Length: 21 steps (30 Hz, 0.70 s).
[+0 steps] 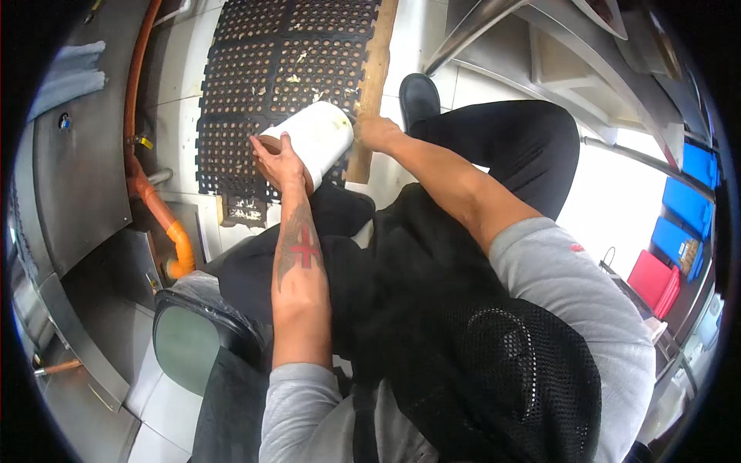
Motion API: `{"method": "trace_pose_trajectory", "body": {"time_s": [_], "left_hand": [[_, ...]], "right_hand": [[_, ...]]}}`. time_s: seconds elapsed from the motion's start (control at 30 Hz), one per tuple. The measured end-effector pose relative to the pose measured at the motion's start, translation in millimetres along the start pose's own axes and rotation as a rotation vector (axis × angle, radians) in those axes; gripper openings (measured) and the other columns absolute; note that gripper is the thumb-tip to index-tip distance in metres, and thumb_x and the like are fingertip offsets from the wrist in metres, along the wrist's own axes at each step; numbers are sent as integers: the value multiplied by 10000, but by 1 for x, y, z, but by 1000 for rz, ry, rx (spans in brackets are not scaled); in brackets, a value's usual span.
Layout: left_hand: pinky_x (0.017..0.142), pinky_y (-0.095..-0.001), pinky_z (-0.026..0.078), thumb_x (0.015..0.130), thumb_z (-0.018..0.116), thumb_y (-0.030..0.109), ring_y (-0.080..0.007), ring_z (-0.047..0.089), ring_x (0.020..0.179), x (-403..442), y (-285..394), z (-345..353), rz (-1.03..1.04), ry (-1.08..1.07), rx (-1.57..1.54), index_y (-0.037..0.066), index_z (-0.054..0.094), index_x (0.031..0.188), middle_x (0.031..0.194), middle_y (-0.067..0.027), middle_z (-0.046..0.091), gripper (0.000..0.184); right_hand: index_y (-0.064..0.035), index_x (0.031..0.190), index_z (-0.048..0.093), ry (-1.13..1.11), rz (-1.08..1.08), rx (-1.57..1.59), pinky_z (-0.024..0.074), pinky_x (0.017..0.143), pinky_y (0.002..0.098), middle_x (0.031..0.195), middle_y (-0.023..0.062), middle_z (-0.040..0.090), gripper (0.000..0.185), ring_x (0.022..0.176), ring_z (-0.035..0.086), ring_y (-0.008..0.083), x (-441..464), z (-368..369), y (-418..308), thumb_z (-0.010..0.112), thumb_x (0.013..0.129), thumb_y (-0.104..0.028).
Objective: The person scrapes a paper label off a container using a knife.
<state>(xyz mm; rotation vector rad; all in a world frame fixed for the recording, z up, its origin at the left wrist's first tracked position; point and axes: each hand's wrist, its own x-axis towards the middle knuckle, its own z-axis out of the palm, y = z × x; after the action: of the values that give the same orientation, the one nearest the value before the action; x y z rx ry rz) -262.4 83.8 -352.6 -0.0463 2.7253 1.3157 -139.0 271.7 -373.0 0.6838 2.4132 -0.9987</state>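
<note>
A white cylindrical container point(312, 143) is tipped on its side above the black mat, its brown-looking mouth toward the left. Yellowish smears mark its closed end. My left hand point(282, 163) grips the container at its mouth end, thumb and fingers spread around the rim. Close by the closed end is my right hand point(378, 133), its fingers curled in. Whether it touches the container or holds something small is hidden from this angle.
Under the container lies a perforated black rubber mat point(231, 73) with pale scraps, edged by a wooden strip point(377, 62). An orange pipe point(133, 85) runs beside a steel cabinet point(77, 162) at left. A steel table leg point(471, 35) stands upper right. A dark bin point(189, 339) sits lower left.
</note>
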Motion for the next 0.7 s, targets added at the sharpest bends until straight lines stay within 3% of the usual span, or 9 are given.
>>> {"method": "trace_pose_trajectory", "body": {"time_s": [0.03,0.07,0.1,0.27,0.4,0.47,0.53,0.63,0.7], "left_hand": [[1187,-422,241,883,699,343,-382,315,1430,-2,-8,1,20,16,4,63,231,1550,1558,-264,282,862],[1169,-414,279,887,698,307,-363,365,1406,-1,-8,-2,-57,24,-180,50,239,1548,1557,-236,306,846],[1159,-402,296,891,697,279,-345,372,1403,-8,5,-10,-257,5,-309,30,250,1542,1550,-231,323,828],[1174,-413,269,885,691,347,-385,355,1410,2,-4,6,28,-4,-9,9,247,1535,1536,-255,337,856],[1184,-416,249,876,690,379,-393,341,1416,3,8,5,-49,23,-6,-16,267,1520,1523,-270,351,865],[1192,-412,234,878,682,375,-392,327,1424,-1,15,-2,9,-18,172,-50,279,1503,1505,-290,365,856],[1198,-408,223,879,670,376,-400,332,1418,-2,28,0,67,-20,300,-99,299,1474,1483,-314,379,847],[1199,-401,226,868,675,396,-404,337,1415,-1,30,2,15,-10,206,-124,305,1459,1486,-318,374,870],[1200,-398,229,853,689,426,-407,327,1419,3,16,1,8,-15,162,-136,299,1454,1499,-318,352,911]], "right_hand": [[17,1282,491,28,39,-11,539,896,468,1067,261,685,355,986,689,395,0,9,8,367,983,-128],[18,1271,474,36,-78,-87,553,860,468,1042,284,681,340,958,694,402,-5,14,11,373,971,-104],[18,1271,474,22,-72,-95,553,860,468,1042,284,681,340,958,694,402,-13,8,3,373,971,-104],[24,1199,477,43,-86,36,540,834,508,991,305,679,298,964,681,428,-32,-21,-62,414,923,-69],[29,1205,482,-15,-121,-12,544,830,500,994,301,681,308,966,682,431,-31,-19,-60,448,916,-71],[19,1218,508,35,-5,-15,552,844,469,1022,274,693,316,990,687,403,-9,-10,-35,473,925,-95],[14,1212,513,25,-23,-5,552,842,469,1018,275,693,310,989,689,398,-7,-19,-35,472,924,-93],[-5,1203,519,16,-177,-56,546,845,487,1022,278,690,300,977,689,402,-29,-16,-61,466,919,-84],[-10,1205,523,-64,-140,-3,546,847,488,1038,269,690,300,981,688,403,-44,-23,-83,457,924,-92]]}}
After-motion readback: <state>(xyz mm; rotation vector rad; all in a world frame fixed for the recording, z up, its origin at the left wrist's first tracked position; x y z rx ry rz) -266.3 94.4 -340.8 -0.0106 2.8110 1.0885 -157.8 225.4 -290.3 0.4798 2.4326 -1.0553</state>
